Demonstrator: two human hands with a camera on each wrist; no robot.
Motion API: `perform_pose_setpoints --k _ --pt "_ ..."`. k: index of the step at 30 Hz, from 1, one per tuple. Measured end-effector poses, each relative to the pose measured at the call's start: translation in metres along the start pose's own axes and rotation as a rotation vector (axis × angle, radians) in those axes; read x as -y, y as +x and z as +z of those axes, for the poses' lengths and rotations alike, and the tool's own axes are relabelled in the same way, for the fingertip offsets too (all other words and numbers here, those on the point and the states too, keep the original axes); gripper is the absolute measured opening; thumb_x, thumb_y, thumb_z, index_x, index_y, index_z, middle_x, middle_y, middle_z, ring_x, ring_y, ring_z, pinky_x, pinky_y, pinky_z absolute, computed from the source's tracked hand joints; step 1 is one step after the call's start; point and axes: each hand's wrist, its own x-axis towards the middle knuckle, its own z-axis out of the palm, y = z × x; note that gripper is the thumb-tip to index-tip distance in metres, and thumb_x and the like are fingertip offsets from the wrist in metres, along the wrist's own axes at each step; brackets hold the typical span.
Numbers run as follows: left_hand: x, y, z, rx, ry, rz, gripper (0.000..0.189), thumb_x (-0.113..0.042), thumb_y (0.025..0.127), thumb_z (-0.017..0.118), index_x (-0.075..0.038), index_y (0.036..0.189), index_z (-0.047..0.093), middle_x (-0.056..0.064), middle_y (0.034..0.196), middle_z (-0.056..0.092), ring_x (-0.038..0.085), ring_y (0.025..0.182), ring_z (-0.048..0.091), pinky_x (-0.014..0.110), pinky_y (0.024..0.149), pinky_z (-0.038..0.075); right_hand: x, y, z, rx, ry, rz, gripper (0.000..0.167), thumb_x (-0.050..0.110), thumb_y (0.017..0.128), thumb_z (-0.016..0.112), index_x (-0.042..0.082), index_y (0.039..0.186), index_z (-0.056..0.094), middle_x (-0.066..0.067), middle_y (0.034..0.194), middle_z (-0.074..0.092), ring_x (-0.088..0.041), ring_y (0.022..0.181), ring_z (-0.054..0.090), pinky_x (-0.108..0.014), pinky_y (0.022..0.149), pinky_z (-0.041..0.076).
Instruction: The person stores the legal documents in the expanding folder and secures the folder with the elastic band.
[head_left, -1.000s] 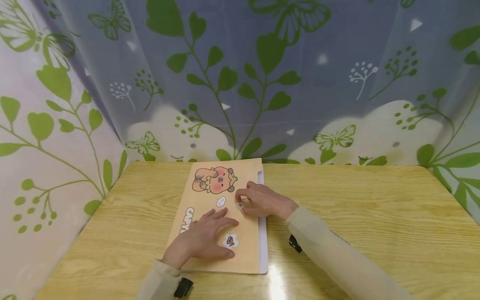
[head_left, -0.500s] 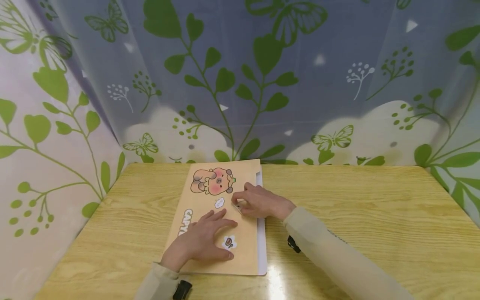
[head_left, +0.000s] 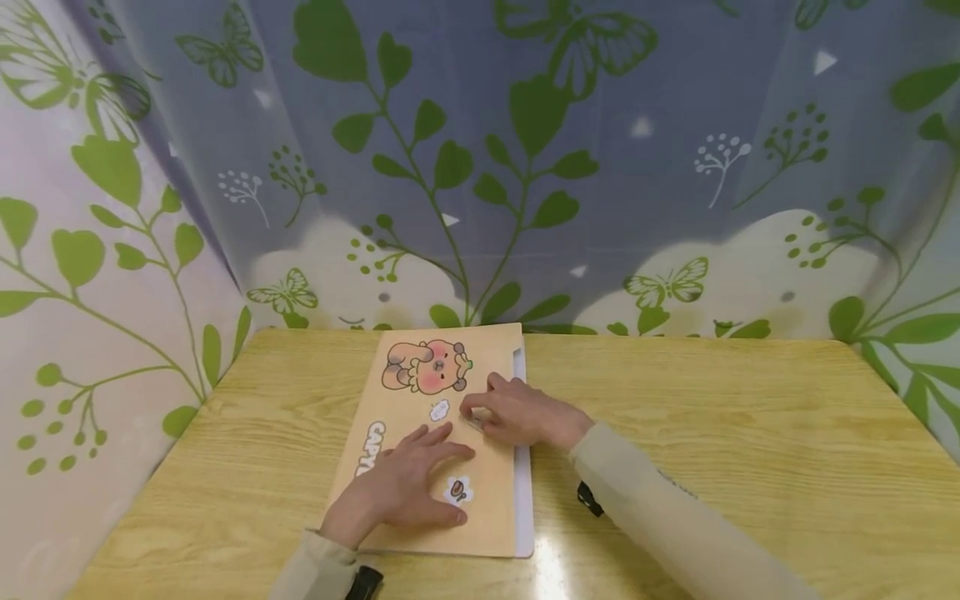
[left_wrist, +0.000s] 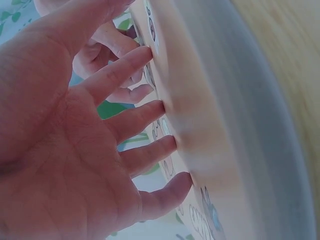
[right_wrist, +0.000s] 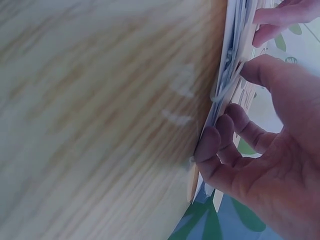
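A peach-orange folder (head_left: 491, 508) with a cartoon capybara and white-edged stickers lies on the wooden table. Its pages or inner sheets show as a pale strip along the right side. My left hand (head_left: 405, 479) is spread on the cover, fingertips pressing it in the left wrist view, beside the dark-brown flower sticker. At the folder's right side, my right hand (head_left: 521, 412) has its fingers curled and pinches a small pale strip (head_left: 474, 422). In the right wrist view this strip looks like a thin whitish loop (right_wrist: 227, 89) at the folder's layered edge, close under the thumb.
The light wooden table (head_left: 712, 442) extends to both sides of the folder. A curtain (head_left: 645, 183) with leaves and butterflies hangs behind it, and another patterned cloth (head_left: 97, 333) rises on the left. Black wrist straps show below both sleeves.
My right hand has slid slightly left over the cover with the pale strip between its fingers. The left hand stays in place on the folder.
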Motion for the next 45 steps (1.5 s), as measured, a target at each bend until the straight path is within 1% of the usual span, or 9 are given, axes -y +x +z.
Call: perform_pose_setpoints --k 7,13,17,20,26,33,36,41,45 --pt "-0.003 0.001 -0.001 0.0 0.004 0.003 0.071 -0.047 0.079 0.083 -0.027 0.142 0.059 0.016 0.166 0.032 0.05 0.151 0.028 0.084 0.105 0.028 0.0 -0.004 -0.002 -0.003 0.0 -0.015 0.023 0.011 0.1 0.06 0.026 0.118 0.066 -0.004 0.095 0.046 -0.021 0.078 0.044 -0.03 0.069 0.038" --pt "-0.005 0.002 -0.001 -0.003 0.006 -0.007 0.07 -0.045 0.079 0.084 -0.028 0.141 0.059 0.015 0.167 0.032 0.049 0.152 0.028 0.084 0.106 0.028 -0.001 -0.009 0.0 -0.074 0.037 -0.028 0.023 0.009 0.099 0.06 0.02 0.118 0.066 -0.005 0.093 0.049 -0.019 0.076 0.043 -0.029 0.068 0.038" --pt "-0.005 0.004 0.0 -0.004 0.0 0.0 0.069 -0.044 0.079 0.084 -0.027 0.141 0.059 0.015 0.166 0.032 0.049 0.151 0.029 0.084 0.105 0.028 -0.005 -0.01 0.0 -0.088 0.112 0.025 0.023 0.008 0.097 0.06 0.014 0.119 0.065 -0.006 0.095 0.053 -0.017 0.077 0.045 -0.03 0.07 0.042" --pt "-0.006 0.004 0.0 -0.003 -0.001 0.001 0.069 -0.044 0.078 0.085 -0.026 0.14 0.06 0.016 0.166 0.033 0.049 0.151 0.029 0.084 0.104 0.029 -0.008 -0.011 0.001 -0.092 0.15 0.066 0.02 0.009 0.095 0.061 0.009 0.115 0.065 -0.008 0.096 0.056 -0.017 0.078 0.046 -0.03 0.071 0.042" --pt "-0.007 0.004 0.001 -0.002 0.002 -0.012 0.068 -0.042 0.077 0.086 -0.026 0.139 0.061 0.016 0.166 0.033 0.048 0.151 0.03 0.084 0.104 0.03 -0.01 -0.017 0.002 -0.139 0.163 0.124 0.013 0.01 0.093 0.065 0.005 0.105 0.067 -0.007 0.092 0.055 -0.016 0.078 0.044 -0.029 0.07 0.04" --pt "-0.007 0.003 0.003 0.002 0.008 -0.005 0.07 -0.043 0.078 0.085 -0.025 0.14 0.06 0.017 0.165 0.034 0.05 0.15 0.03 0.083 0.104 0.03 -0.008 -0.032 0.003 -0.156 0.126 0.184 0.015 0.012 0.094 0.067 0.004 0.107 0.067 -0.008 0.095 0.055 -0.018 0.081 0.046 -0.033 0.073 0.044" --pt "-0.007 0.002 0.003 -0.001 0.02 0.007 0.07 -0.043 0.078 0.085 -0.023 0.141 0.06 0.019 0.164 0.034 0.052 0.149 0.031 0.08 0.108 0.031 -0.009 -0.042 0.001 -0.167 0.148 0.177 0.015 0.012 0.094 0.067 0.005 0.107 0.068 -0.008 0.095 0.056 -0.017 0.08 0.046 -0.032 0.072 0.044" --pt "-0.004 -0.001 0.002 -0.002 0.017 0.028 0.07 -0.041 0.08 0.084 -0.019 0.142 0.059 0.022 0.163 0.035 0.054 0.149 0.029 0.071 0.117 0.029 -0.018 -0.062 -0.001 -0.179 0.193 0.13 0.018 0.015 0.096 0.066 0.005 0.11 0.068 -0.007 0.094 0.061 -0.014 0.08 0.05 -0.03 0.074 0.046" --pt "-0.003 -0.004 0.002 -0.014 -0.004 0.05 0.071 -0.04 0.08 0.084 -0.017 0.142 0.06 0.025 0.163 0.034 0.056 0.148 0.029 0.073 0.117 0.026 -0.025 -0.078 -0.003 -0.197 0.205 0.083 0.021 0.015 0.096 0.065 0.004 0.114 0.069 -0.007 0.097 0.066 -0.014 0.083 0.059 -0.031 0.077 0.052"
